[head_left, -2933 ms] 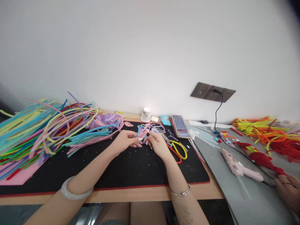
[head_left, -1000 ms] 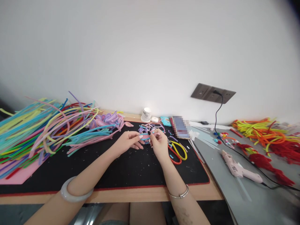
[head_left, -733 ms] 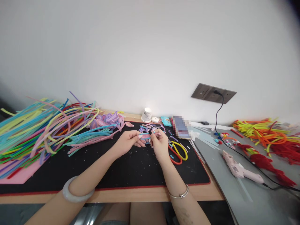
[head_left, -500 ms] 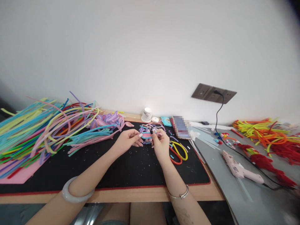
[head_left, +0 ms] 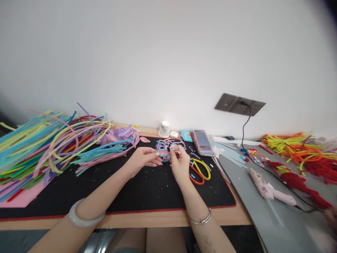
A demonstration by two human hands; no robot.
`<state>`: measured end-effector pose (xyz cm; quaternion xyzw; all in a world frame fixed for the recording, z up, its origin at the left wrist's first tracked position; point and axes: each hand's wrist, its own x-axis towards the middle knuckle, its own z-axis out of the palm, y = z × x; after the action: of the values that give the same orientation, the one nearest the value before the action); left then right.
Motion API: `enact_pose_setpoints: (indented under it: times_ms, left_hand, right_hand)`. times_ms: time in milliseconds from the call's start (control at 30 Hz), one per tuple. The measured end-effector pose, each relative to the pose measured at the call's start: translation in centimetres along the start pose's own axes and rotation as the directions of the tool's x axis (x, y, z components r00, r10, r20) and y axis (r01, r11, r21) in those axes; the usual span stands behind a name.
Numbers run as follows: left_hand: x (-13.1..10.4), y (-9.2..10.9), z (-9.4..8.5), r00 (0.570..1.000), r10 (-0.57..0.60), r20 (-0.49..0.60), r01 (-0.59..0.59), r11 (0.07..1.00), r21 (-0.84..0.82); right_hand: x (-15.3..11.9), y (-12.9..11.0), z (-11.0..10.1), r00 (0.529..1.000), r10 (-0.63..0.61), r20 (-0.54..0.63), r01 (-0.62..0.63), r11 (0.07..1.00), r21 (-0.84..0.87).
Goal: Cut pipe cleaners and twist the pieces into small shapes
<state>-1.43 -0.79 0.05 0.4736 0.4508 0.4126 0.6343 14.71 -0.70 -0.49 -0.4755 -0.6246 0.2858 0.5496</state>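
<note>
Between my hands is a small loop of pipe cleaner (head_left: 163, 152), pink inside with a blue outer edge. My left hand (head_left: 144, 158) pinches its left end between thumb and forefinger, the other fingers loosely curled. At the other end, my right hand (head_left: 181, 161) grips it with thumb and fingertips, dark nail polish showing on the thumb. Cut purple and pink pipe cleaner pieces (head_left: 172, 142) lie just behind the hands. Scissors with red and yellow handles (head_left: 204, 169) rest beside my right hand, their blades hidden.
Long pipe cleaners (head_left: 63, 137) are heaped on the left. A paper cup (head_left: 164, 129) and a phone (head_left: 203, 142) stand near the wall. On the grey right-hand surface lie a pink glue gun (head_left: 271, 191), its cord, and red and orange pipe cleaners (head_left: 302, 151). A blurred hand (head_left: 332, 218) shows at the right edge.
My left hand has shifted slightly right, and my fingertips sit closer together on the loop. Another person's blurred hand has come in at the right edge.
</note>
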Motion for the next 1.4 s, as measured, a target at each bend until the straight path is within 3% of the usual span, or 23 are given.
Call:
enact_pose_setpoints:
  times_ms: [167,433,633,867,1267,1400]
  left_hand:
    - [0.0,-0.1,-0.1,1.0,-0.019,0.02,0.019,1.0,-0.004]
    - [-0.3,0.4,0.2,0.995,0.063,0.076,-0.069,0.994,0.083]
    - [-0.2,0.2,0.1,0.993,0.096,0.076,-0.101,0.992,0.075]
    - [0.0,-0.1,0.2,0.993,0.018,0.117,-0.031,0.994,0.108]
    - [-0.1,-0.2,0.0,0.989,0.077,0.125,-0.089,0.992,0.094]
    - [-0.1,-0.1,0.2,0.987,0.087,0.135,-0.108,0.981,0.161]
  right_hand:
    - [0.0,-0.2,0.0,1.0,0.014,0.012,-0.014,1.0,0.023]
    - [0.7,0.5,0.4,0.981,0.184,0.066,-0.195,0.926,0.324]
    - [0.8,0.9,0.6,0.982,0.173,0.077,-0.19,0.892,0.411]
    - [0.5,0.4,0.6,0.98,0.132,0.149,-0.178,0.916,0.36]
    - [0.7,0.6,0.8,0.968,0.146,0.206,-0.218,0.896,0.388]
    - [0.6,0.5,0.7,0.963,0.141,0.231,-0.216,0.914,0.343]
